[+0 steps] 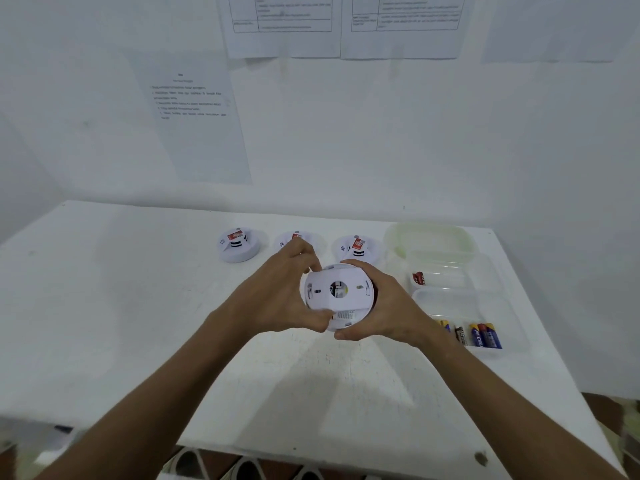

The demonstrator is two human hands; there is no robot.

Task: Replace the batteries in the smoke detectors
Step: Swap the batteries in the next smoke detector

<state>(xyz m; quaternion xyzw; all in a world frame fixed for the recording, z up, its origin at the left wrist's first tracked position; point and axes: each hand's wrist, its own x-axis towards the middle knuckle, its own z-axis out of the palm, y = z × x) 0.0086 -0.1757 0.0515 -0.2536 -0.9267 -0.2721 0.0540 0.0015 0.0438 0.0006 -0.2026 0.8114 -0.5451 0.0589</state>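
Note:
I hold a round white smoke detector above the middle of the white table, its back plate facing me with a round hole in the centre. My left hand grips the back plate's left rim, thumb at the bottom edge near a label. My right hand wraps around the detector's right side. Three more detectors stand in a row behind: one at the left, one partly hidden by my left fingers, one at the right.
At the right stand clear plastic tubs: a near one holding several blue and dark batteries, a middle one with a red battery, and an upturned greenish tub or lid behind. Printed sheets hang on the wall.

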